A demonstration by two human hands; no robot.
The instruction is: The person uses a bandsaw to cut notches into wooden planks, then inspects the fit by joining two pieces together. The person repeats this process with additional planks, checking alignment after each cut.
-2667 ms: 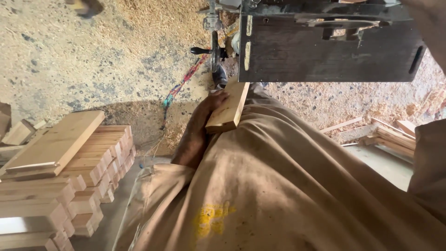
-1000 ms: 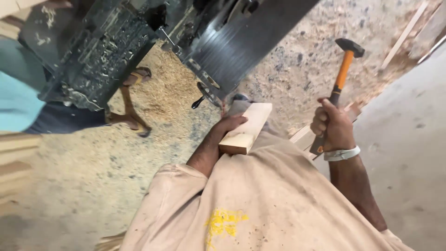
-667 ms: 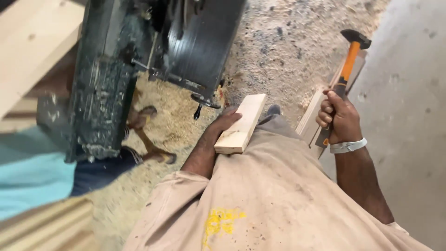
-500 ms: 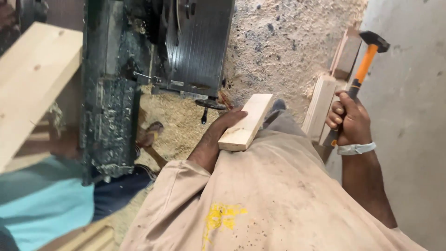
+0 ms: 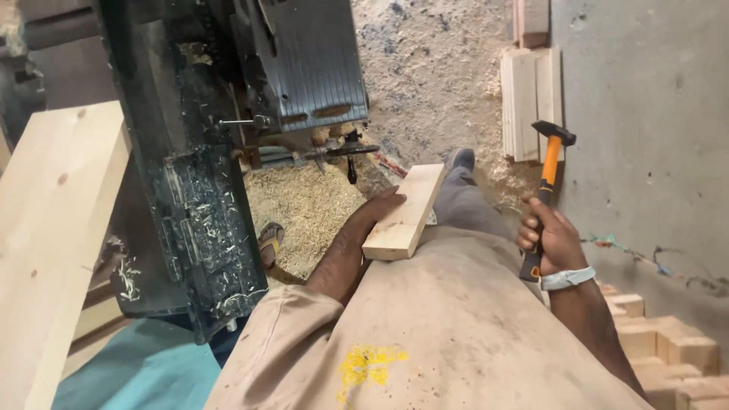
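View has swung since half a second ago: dark green machine [image 5: 190, 197] now fills the upper left, and the concrete slab [image 5: 645, 152] takes the right side; the person's posture is barely altered. Left hand [image 5: 372, 220] keeps its place, fingers curled against the near side of the short pale wood block [image 5: 405, 212], which lies along the thigh with its far end pointing at the shoe [image 5: 460, 159]; hold reads as a loose clasp, thumb side hidden, so firmness cannot be told. Right hand [image 5: 550, 239] is closed round the handle of the orange-and-black hammer [image 5: 548, 178], head up, clear of the block and well to its right; the hammer sits a little lower in view than before, though part of that is camera motion. White band [image 5: 568, 278] on the right wrist. Judgement: nothing has been struck or released; block and hammer remain apart, both in hand.

Around them: sawdust [image 5: 304, 205] heaped under the machine; another person's sandalled foot [image 5: 269, 241] beside it; a wide pale plank [image 5: 53, 250] at far left; stacked boards [image 5: 531, 102] against the slab; small wood blocks [image 5: 668, 349] piled at lower right.
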